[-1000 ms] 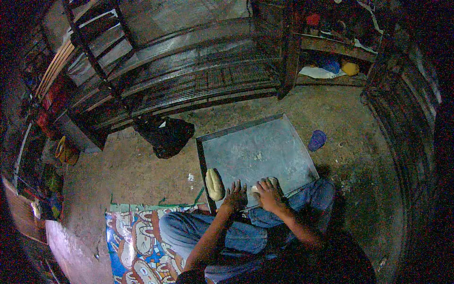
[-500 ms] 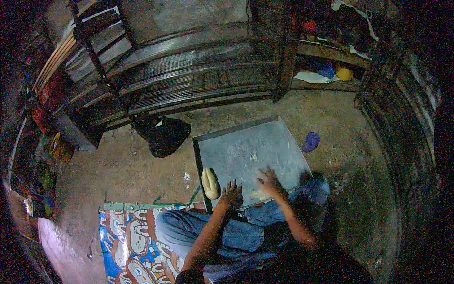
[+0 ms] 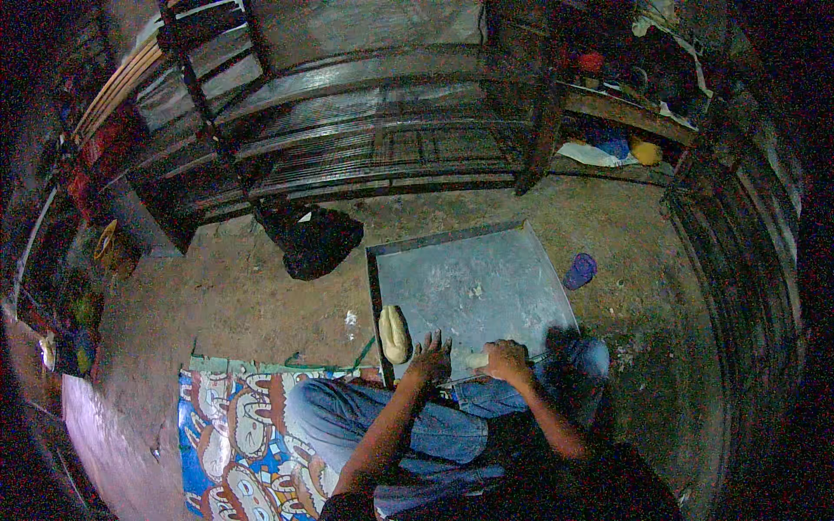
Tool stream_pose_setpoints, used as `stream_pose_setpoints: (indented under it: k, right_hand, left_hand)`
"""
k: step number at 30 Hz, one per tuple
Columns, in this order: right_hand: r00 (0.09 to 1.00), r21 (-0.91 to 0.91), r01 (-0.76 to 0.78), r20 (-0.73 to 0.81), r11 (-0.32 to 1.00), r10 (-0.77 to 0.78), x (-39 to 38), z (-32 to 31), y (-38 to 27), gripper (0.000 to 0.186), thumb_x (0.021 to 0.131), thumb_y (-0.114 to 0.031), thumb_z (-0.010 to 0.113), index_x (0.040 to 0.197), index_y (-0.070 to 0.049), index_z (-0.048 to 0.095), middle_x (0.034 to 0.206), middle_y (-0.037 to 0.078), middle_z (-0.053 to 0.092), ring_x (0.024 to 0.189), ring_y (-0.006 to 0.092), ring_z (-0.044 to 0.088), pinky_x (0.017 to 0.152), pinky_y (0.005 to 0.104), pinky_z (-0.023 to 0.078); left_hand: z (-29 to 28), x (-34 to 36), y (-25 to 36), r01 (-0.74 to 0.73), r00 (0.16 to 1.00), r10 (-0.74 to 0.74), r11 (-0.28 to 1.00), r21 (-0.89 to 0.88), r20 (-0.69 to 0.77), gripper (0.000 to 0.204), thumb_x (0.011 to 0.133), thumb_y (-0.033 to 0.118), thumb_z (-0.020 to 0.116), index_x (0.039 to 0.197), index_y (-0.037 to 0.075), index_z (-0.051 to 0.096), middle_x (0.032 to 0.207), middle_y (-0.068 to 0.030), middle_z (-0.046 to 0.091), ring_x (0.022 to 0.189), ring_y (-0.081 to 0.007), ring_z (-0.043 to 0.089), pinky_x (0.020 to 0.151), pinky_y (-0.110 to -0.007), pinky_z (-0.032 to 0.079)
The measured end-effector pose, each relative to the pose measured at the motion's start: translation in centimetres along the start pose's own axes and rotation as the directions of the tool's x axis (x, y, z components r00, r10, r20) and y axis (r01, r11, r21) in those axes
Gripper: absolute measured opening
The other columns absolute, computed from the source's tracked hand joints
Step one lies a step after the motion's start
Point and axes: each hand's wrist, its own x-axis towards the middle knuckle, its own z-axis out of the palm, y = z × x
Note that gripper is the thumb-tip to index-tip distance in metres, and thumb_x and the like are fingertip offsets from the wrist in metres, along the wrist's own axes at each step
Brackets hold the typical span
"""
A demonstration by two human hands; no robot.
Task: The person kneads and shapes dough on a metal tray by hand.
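A shallow square metal tray [image 3: 452, 273] with raised sides lies before my crossed legs. Along its left side rests a long pale piece of dough [image 3: 393, 334], grooved lengthwise. My left hand [image 3: 428, 359] is just right of that dough, fingers spread, holding nothing. At the tray's near edge my right hand [image 3: 507, 358] is closed, knuckles up, against a small pale lump [image 3: 475, 359] that pokes out on its left. Whether the lump is dough or flour I cannot tell. The fingertips are hidden under the hand.
A black plastic bag [image 3: 317, 243] sits on the floor beyond the tray's left side. To the tray's right lies a purple cup-like object [image 3: 580, 271]. A patterned mat [image 3: 234, 434] spreads at my left. Dark slatted wooden furniture [image 3: 373, 130] stands across the back.
My right hand has come down from over the tray to its near edge, and its fingers have closed at the pale lump. My left hand has hardly moved. The view has shifted slightly.
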Motion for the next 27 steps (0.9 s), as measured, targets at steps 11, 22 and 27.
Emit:
stream_pose_setpoints:
  k: [11, 22, 27]
  right_hand:
    - [0.999, 0.081, 0.037, 0.008, 0.996, -0.038, 1.4, 2.5, 2.6, 0.063, 0.060, -0.047, 0.076, 0.099, -0.001, 0.059, 0.094, 0.020, 0.064, 0.092, 0.0356, 0.061, 0.079, 0.0455, 0.047]
    - [0.987, 0.384, -0.072, -0.103, 0.921, 0.120, 1.2, -0.7, 2.7, 0.062, 0.041, -0.039, 0.087, 0.081, -0.004, 0.056, 0.070, 0.010, 0.058, 0.062, 0.0261, 0.056, 0.059, 0.0359, 0.046]
    - [0.918, 0.497, 0.174, -0.395, 0.850, 0.043, -0.3, -1.2, 4.1, 0.050, 0.046, -0.032, 0.086, 0.074, -0.005, 0.054, 0.065, 0.006, 0.054, 0.061, 0.0207, 0.054, 0.057, 0.0348, 0.045]
  left_hand:
    - [-0.3, -1.1, -0.3, -0.045, 0.998, 0.045, 0.999, 0.011, -0.054, 0.064, 0.086, 0.035, 0.047, 0.142, 0.011, 0.027, 0.149, -0.0229, 0.016, 0.137, -0.0420, 0.019, 0.103, -0.059, 0.029]
    - [-5.7, -0.8, -0.2, 0.024, 0.979, -0.157, 0.717, -0.697, -0.128, 0.067, 0.080, 0.052, 0.061, 0.122, 0.001, 0.051, 0.124, -0.0302, 0.048, 0.116, -0.0393, 0.049, 0.095, -0.043, 0.041]
    - [-4.6, 1.0, 1.9, -0.030, 0.991, -0.089, 0.583, -0.812, -0.100, 0.063, 0.089, 0.051, 0.047, 0.119, -0.004, 0.052, 0.117, -0.0269, 0.055, 0.107, -0.0379, 0.055, 0.091, -0.043, 0.044]
